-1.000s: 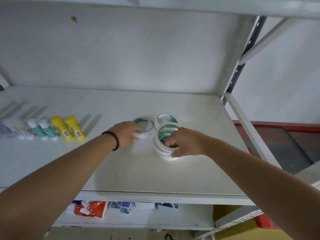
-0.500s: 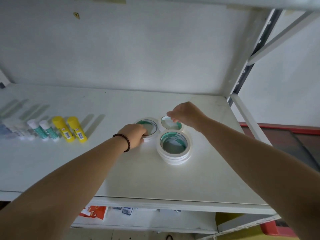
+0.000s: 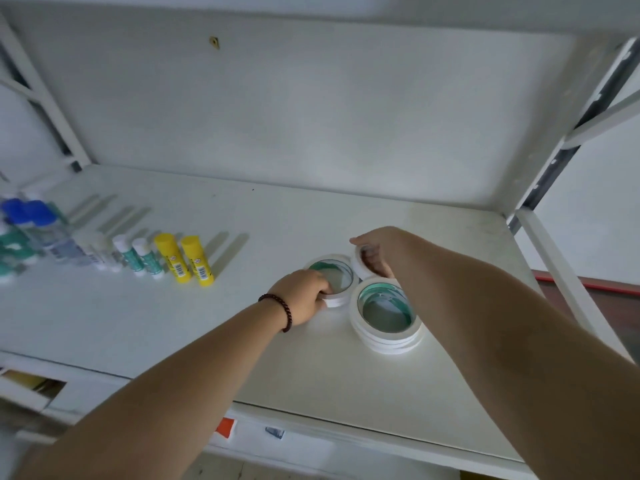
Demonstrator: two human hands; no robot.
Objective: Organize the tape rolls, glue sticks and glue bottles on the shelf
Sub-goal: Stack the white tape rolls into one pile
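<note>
Head camera, looking down on a white metal shelf (image 3: pixel 173 323): a person sorts adhesive supplies, both bare arms reaching to the right half of the board. The left hand (image 3: pixel 304 296), a dark beaded bracelet (image 3: pixel 282 308) at its wrist, pinches the near rim of a tape roll (image 3: pixel 334 280) lying flat, fingertips hooked over its edge. The right hand (image 3: pixel 381 251) closes its fingers round a smaller roll (image 3: pixel 358 261), tipped up on edge at the back of the group; whether that roll has left the surface cannot be told. Just beside both, a stack of tape rolls (image 3: pixel 386 315) stands in front, several high and slightly uneven at its rim.

To the left, well apart from the tape, two yellow glue sticks (image 3: pixel 183 259) stand in a row with white-capped glue sticks (image 3: pixel 138 254), and blue-capped glue bottles (image 3: pixel 34 223) cluster near the frame's edge, blurred.

The risk appears to lie in the crowding. The right forearm crosses directly over the stack, so a low sweep could likely knock its upper rolls askew or push them toward the shelf's open front edge, below which a lower shelf (image 3: pixel 277 441) with packets shows. The tipped roll, held by a narrow rim, could slip and roll away. With both hands working touching rolls at once, a tug on one may drag its neighbour.
</note>
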